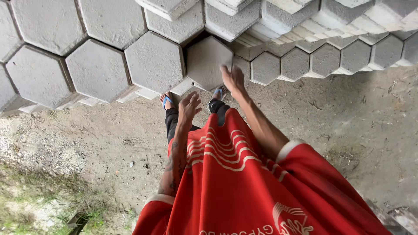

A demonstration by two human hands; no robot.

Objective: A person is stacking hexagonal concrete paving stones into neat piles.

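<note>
A grey hexagonal concrete paver (208, 58) stands on edge at the foot of a stack of like pavers (98, 69). My right hand (233, 79) is stretched out with its fingers against that paver's lower right edge, not closed round it. My left hand (189, 107) hovers lower and to the left, fingers apart and holding nothing, a short way from the paver's bottom edge. Both arms come out of a red short-sleeved shirt (244, 187) with white stripes.
Rows of hexagonal pavers (324, 58) on edge run along the whole top of the view, with more stacked above. My feet in blue sandals (167, 101) stand close to the stack. Bare sandy ground (348, 122) lies to the right, and gravel and grass (39, 191) at lower left.
</note>
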